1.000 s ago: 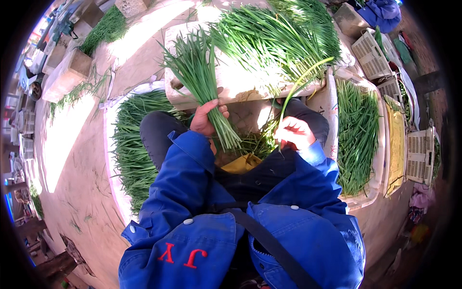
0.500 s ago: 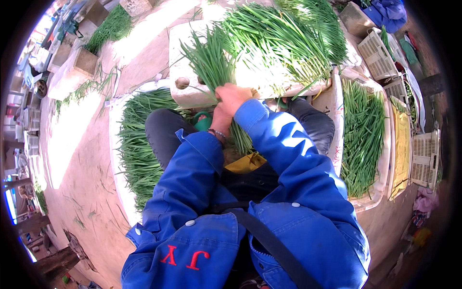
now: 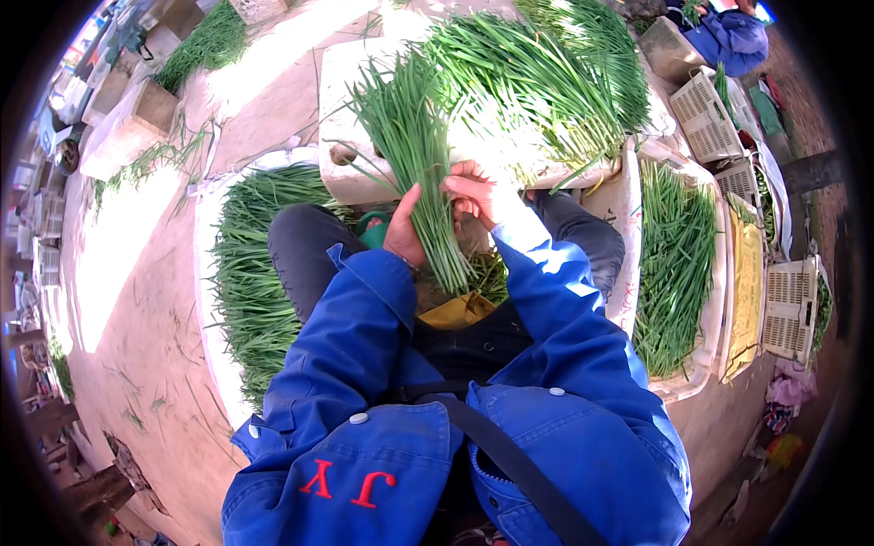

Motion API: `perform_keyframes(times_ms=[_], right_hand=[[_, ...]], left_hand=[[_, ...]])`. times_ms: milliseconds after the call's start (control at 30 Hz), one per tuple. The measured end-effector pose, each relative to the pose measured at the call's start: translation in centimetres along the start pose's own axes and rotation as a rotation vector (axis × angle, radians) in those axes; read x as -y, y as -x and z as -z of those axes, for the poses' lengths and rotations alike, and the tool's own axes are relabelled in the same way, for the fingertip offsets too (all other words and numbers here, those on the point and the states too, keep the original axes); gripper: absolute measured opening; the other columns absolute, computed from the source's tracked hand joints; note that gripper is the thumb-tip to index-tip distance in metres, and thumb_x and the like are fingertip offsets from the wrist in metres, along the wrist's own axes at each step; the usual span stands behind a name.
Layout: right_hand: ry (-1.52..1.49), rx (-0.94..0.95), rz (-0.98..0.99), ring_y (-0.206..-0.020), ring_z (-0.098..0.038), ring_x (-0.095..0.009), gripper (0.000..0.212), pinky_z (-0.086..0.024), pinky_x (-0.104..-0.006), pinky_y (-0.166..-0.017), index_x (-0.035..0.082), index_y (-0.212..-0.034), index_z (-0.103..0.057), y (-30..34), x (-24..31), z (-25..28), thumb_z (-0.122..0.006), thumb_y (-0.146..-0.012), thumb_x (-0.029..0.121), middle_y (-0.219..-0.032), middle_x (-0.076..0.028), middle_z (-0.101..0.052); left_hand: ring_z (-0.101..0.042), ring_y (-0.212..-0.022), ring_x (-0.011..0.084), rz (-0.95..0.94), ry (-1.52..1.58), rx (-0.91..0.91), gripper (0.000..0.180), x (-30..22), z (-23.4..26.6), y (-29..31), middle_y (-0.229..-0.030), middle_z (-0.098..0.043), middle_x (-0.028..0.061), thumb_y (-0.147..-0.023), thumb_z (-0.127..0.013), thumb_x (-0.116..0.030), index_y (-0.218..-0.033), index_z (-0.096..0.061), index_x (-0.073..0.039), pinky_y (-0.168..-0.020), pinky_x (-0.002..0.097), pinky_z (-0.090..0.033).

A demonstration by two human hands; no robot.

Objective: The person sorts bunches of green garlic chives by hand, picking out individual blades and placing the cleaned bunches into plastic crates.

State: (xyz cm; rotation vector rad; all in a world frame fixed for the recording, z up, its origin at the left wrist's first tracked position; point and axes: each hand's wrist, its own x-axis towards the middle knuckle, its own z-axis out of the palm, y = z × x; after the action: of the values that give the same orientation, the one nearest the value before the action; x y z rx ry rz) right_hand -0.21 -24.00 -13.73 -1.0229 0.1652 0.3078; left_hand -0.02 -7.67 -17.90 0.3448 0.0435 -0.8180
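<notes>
A bunch of long green garlic chives stands between my hands, its leaf tips pointing away from me and its pale stem ends hanging over my lap. My left hand grips the bunch from the left, thumb up along it, the other fingers hidden behind the stems. At the bunch's right edge, my right hand has its fingers curled and thumb and forefinger pinched on some chives. Just beyond, a white foam block bears a big pile of chives.
Chive-filled containers stand at my left and right. Loose cut leaves lie below my hands by a yellow piece. Plastic crates line the right side, where another person in blue sits at the far corner.
My right hand has shifted right, off my left wrist, to the bunch's edge. The bunch now stands more openly between both hands, with its stems in plain sight.
</notes>
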Motion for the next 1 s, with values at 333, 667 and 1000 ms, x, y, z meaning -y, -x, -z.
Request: perform_keyframes(times_ms=[333, 667, 1000], right_hand=[[0.111, 0.089, 0.229, -0.08, -0.061, -0.013, 0.022, -0.051, -0.0252, -0.07, 0.002, -0.099, -0.056, 2.9, -0.3, -1.7, -0.063, -0.079, -0.004, -0.093, -0.008, -0.063], [-0.046, 0.605, 0.392, -0.07, -0.062, -0.029, 0.017, -0.054, -0.0393, -0.06, 0.0, -0.072, -0.053, 13.3, 6.4, -2.4, -0.07, -0.074, -0.002, -0.069, -0.015, -0.059], [1.022, -0.072, 0.514, -0.068, -0.058, -0.02, 0.02, -0.047, -0.0304, -0.059, 0.009, -0.094, -0.066, 9.6, 3.3, -4.8, -0.068, -0.074, 0.01, -0.075, -0.007, -0.058]], left_hand=[[-0.059, -0.087, 0.0154, 0.002, -0.177, -0.054, 0.039, -0.5, -0.6, 0.1, -0.103, -0.06, 0.0086, -0.091, -0.053, -0.025, -0.123, -0.048, -0.004, -0.072, 0.029, -0.051], [-0.049, -0.071, 0.0144, -0.127, -0.048, -0.065, 0.047, -3.0, -0.5, -0.5, -0.086, -0.053, 0.0037, -0.087, -0.059, -0.014, -0.131, -0.042, -0.011, -0.062, 0.0309, -0.044], [-0.053, -0.084, 0.0176, -0.206, -0.079, 0.156, 0.06, -4.3, -3.4, 0.8, -0.1, -0.051, 0.0063, -0.087, -0.056, -0.016, -0.14, -0.027, -0.014, -0.075, 0.0349, -0.047]])
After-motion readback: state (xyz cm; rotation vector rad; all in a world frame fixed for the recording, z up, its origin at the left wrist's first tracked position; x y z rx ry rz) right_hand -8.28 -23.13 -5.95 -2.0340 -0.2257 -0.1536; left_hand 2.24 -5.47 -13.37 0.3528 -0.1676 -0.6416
